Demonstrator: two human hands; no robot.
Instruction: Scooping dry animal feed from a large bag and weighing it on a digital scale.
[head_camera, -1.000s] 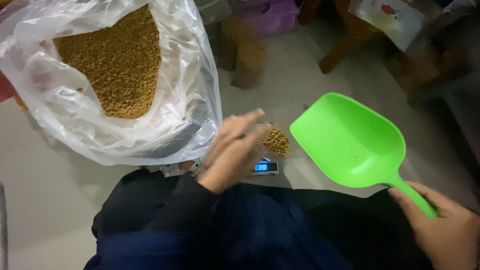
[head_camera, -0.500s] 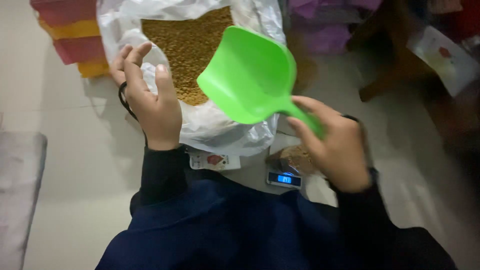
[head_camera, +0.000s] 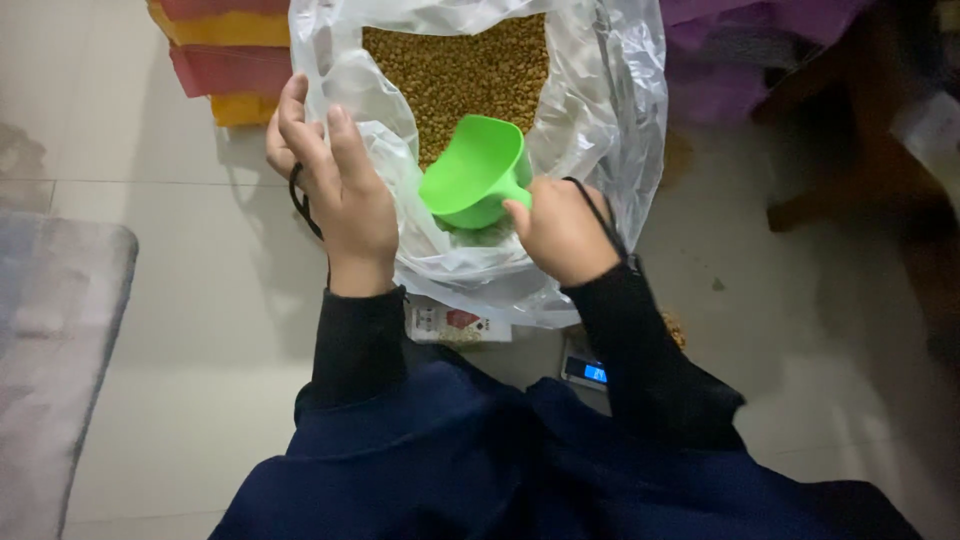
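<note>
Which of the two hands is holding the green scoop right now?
The right hand: it grips the green scoop by its handle inside the clear bag, while the left hand only holds the bag's edge.

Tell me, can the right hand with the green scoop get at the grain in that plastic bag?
Probably yes. The left hand holds the clear plastic bag open at its rim, and the right hand has the green scoop inside the mouth, just short of the grain.

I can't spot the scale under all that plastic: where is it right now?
In the head view, the small scale sits on the floor low and right of centre, just below the clear plastic bag, tucked beside the right forearm's dark sleeve.
</note>
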